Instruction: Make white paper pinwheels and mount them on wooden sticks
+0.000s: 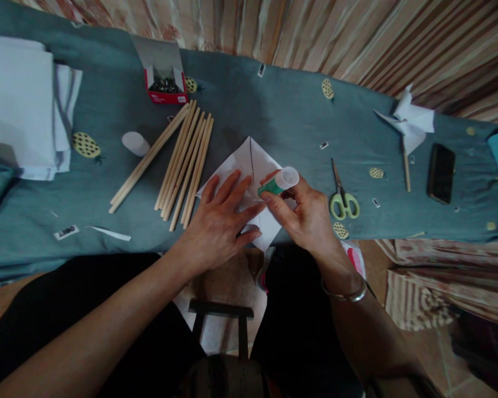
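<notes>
A square of white paper (243, 157) with dark lines drawn from its corners lies turned like a diamond at the table's front edge. My left hand (222, 221) rests flat on its left part, fingers spread. In my right hand (301, 210) is a green and white glue stick (287, 178), gripped between thumb and fingers and tilted down over the paper's middle. The glue's tip is hidden by my fingers. Scissors (343, 196) with light green handles lie to the right of that hand.
Several wooden sticks (186, 166) lie left of the paper, with a white cap (135, 143) beside them. Behind stands an opened red box (166, 91). White sheets (19, 105) are stacked far left. A paper pinwheel (409, 121) and a phone (441, 173) lie on the right.
</notes>
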